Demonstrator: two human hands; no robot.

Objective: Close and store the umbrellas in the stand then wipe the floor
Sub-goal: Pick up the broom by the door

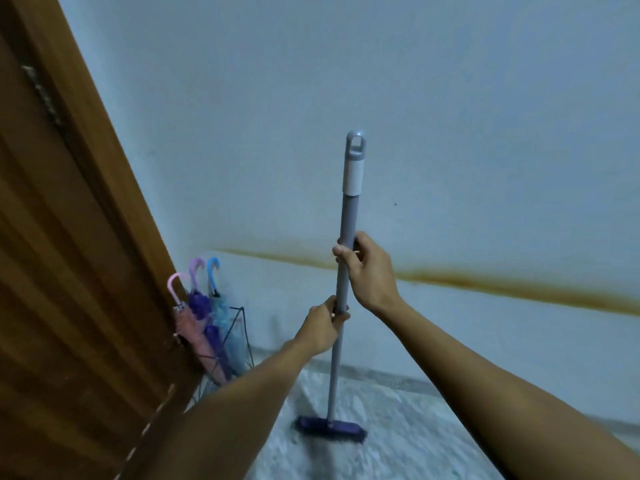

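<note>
A grey-handled mop (349, 216) stands almost upright in the middle, its dark purple head (330, 432) resting on the pale marbled floor (398, 438). My right hand (367, 271) is shut around the pole at mid height. Lower down, my left hand (322, 327) is shut around the same pole. To the left, three closed umbrellas stand handles-up in a black wire stand (235, 337): a pink umbrella (194, 334), a purple umbrella (201, 306) and a blue umbrella (221, 313).
A brown wooden door (69, 271) fills the left side, right beside the stand. A pale wall (415, 116) with a rusty brown stain line (519, 289) runs behind the mop. A grey skirting strip meets the floor.
</note>
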